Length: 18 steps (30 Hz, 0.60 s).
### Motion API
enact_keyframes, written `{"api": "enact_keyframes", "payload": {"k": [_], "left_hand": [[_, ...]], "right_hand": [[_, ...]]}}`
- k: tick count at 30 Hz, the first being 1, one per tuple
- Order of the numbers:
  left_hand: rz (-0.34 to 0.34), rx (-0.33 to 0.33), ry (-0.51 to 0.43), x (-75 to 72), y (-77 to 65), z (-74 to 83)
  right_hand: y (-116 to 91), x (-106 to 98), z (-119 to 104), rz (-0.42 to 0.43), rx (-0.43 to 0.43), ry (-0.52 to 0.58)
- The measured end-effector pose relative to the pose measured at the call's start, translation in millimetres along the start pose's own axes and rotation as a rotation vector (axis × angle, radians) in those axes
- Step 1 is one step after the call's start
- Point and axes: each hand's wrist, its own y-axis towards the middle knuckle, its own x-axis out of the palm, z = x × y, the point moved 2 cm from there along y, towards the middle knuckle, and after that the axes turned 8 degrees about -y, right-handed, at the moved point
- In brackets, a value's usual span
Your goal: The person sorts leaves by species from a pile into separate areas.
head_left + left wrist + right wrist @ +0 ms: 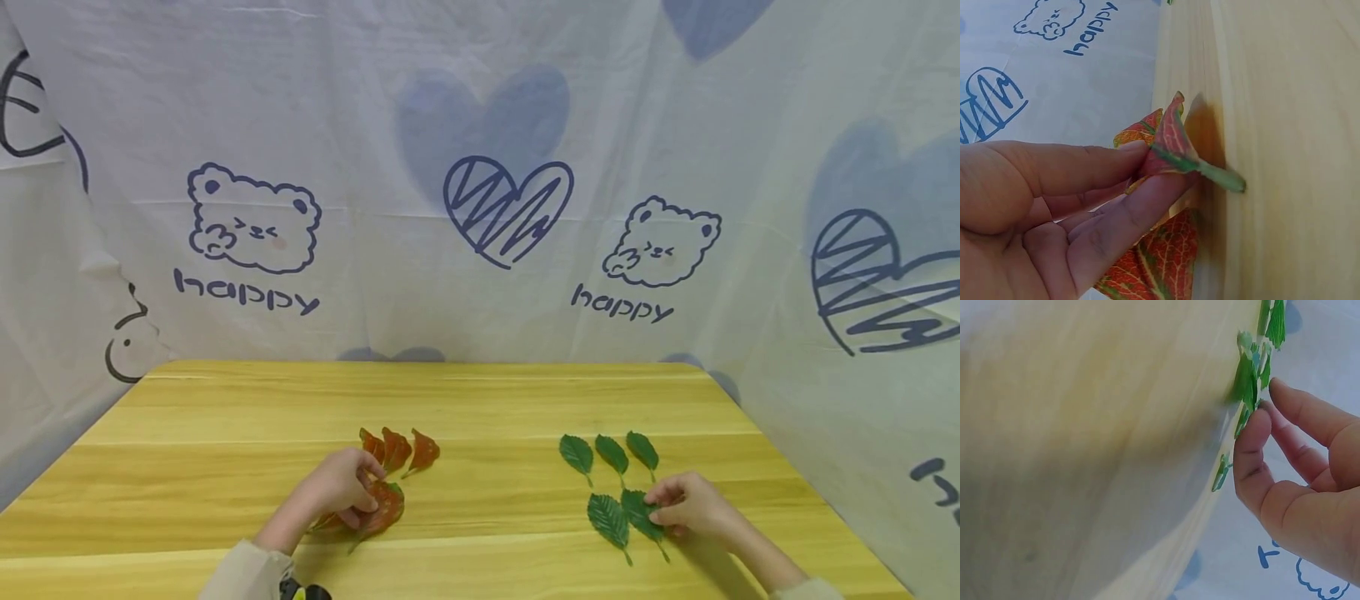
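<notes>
My left hand [343, 487] pinches a red leaf [388, 504] with green veins between thumb and fingers, close over the table. In the left wrist view the held leaf [1172, 137] is folded up, its green stem pointing at the wood. Another red leaf [1154, 265] shows beyond the fingers, partly hidden by them. On the right, my right hand [693, 506] has its fingertips at the right edge of a dark green leaf [636, 508] on the table. A gap shows between thumb and fingers in the right wrist view, beside the green leaf [1247, 381].
Behind the left hand lie three red leaves [423, 452] in a row. Three green leaves [612, 454] form a back row at right, with one more green leaf [607, 518] in front. A printed white curtain [360, 275] hangs along the back and sides of the wooden table [495, 417].
</notes>
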Motion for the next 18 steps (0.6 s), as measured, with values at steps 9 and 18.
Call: {"api": "enact_keyframes", "payload": {"k": [9,18], "left_hand": [[0.009,0.012,-0.05,-5.6,-3.7,4.0],[0.147,0.163,0.09,-14.4,-7.2,14.2]], "right_hand": [[-2,-3,-8,0.115,-0.008,-0.037],[3,0,-29,0.118,-0.049,0.113]]}}
